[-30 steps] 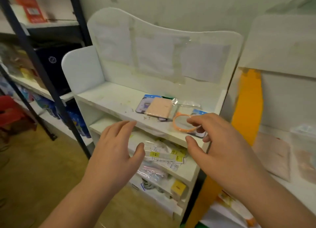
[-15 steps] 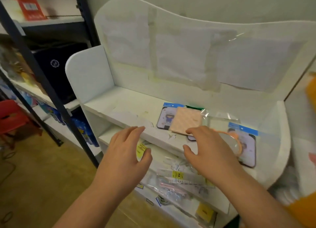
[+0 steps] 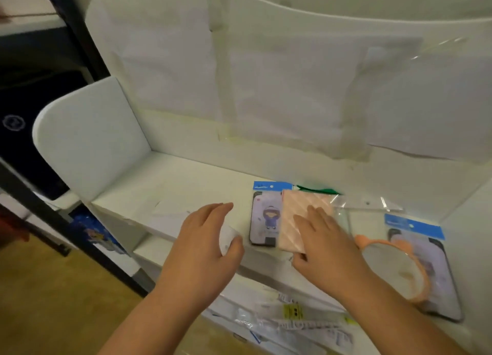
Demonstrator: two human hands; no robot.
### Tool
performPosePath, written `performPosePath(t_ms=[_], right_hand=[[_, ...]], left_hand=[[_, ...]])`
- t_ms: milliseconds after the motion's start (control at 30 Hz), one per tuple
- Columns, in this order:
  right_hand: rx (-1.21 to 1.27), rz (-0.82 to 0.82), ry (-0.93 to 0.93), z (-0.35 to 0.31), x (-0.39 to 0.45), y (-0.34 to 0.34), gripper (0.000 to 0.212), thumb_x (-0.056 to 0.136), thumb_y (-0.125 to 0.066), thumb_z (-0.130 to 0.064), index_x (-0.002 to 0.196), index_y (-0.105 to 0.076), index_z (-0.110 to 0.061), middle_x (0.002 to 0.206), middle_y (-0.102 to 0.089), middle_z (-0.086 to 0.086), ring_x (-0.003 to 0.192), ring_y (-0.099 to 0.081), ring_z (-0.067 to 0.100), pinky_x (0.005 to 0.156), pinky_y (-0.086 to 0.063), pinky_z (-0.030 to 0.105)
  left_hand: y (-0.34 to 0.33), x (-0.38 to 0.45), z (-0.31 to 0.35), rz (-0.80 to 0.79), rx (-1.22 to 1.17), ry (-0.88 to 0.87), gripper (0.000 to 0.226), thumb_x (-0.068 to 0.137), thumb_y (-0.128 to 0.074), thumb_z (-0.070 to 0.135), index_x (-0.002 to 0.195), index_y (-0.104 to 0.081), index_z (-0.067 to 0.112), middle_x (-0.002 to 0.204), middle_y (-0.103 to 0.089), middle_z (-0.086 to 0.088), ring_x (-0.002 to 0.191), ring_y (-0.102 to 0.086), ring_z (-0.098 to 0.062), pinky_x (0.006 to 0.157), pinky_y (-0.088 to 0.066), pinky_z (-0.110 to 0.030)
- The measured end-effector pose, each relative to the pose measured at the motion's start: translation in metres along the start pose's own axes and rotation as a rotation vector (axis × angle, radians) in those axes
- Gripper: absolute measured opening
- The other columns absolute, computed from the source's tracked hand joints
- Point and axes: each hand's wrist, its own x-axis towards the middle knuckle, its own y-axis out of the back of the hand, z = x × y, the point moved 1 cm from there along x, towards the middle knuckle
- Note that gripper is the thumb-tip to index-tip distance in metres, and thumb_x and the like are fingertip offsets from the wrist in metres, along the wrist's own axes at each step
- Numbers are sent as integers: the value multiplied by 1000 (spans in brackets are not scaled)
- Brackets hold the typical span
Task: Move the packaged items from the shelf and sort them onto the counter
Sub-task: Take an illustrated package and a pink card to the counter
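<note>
On the top board of the white shelf (image 3: 186, 184) lie several packets. A pink quilted packet (image 3: 292, 221) overlaps a phone case with a blue header (image 3: 263, 219). My right hand (image 3: 327, 245) lies over the pink packet's right side with fingers spread and the thumb at its front edge. Further right, an orange-rimmed round mirror in a clear bag (image 3: 394, 267) rests on a second phone case (image 3: 431, 264). My left hand (image 3: 205, 251) hovers open over the shelf's front edge, left of the packets, holding nothing.
A lower board holds clear bags with yellow labels (image 3: 292, 317). The shelf's white side panel (image 3: 87, 141) stands at the left, its taped back panel (image 3: 292, 88) behind. A dark metal rack (image 3: 40, 203) and wooden floor (image 3: 53, 301) lie further left.
The view has closed in on the top board. My right hand has come down from above the mirror onto the pink packet. My left hand has risen to the shelf's front edge.
</note>
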Motion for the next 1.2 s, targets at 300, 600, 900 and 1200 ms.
performPosePath(t_ms=[300,600,900,1200], right_hand=[[-70,126,-56,-5,-2,-7,64,74,-50,-39,135,-54,-21,149,-50,6,140,-42,24,109,-30,37],[412,487,-324,-17,-1,-3,49,98,-39,-24,147,-40,-28,135,-56,-9,112,-55,-3,95,-46,22],[760,784,-702,-36,-8,9,26,99,-51,-21,78,-53,-7,62,-52,0,56,-52,7,48,-38,12],[980,873,-686,-44,0,15,22,98,-53,-21,76,-55,-17,47,-47,-8,42,-45,3,42,-37,15]], left_hand=[[-36,71,-36,-243,-18,-66,61,90,-54,41,147,-36,30,149,-39,9,137,-33,-13,108,-34,-28],[-73,97,-18,-343,183,-140,71,89,-42,53,151,-20,26,155,-24,-12,133,-36,-33,107,-34,-42],[-111,99,5,-397,362,-217,92,76,-27,79,152,-12,30,163,7,-21,146,-7,-40,111,-19,-53],[-85,111,-21,-493,397,-242,102,73,-42,78,154,-1,32,163,6,-20,148,-6,-37,115,-17,-48]])
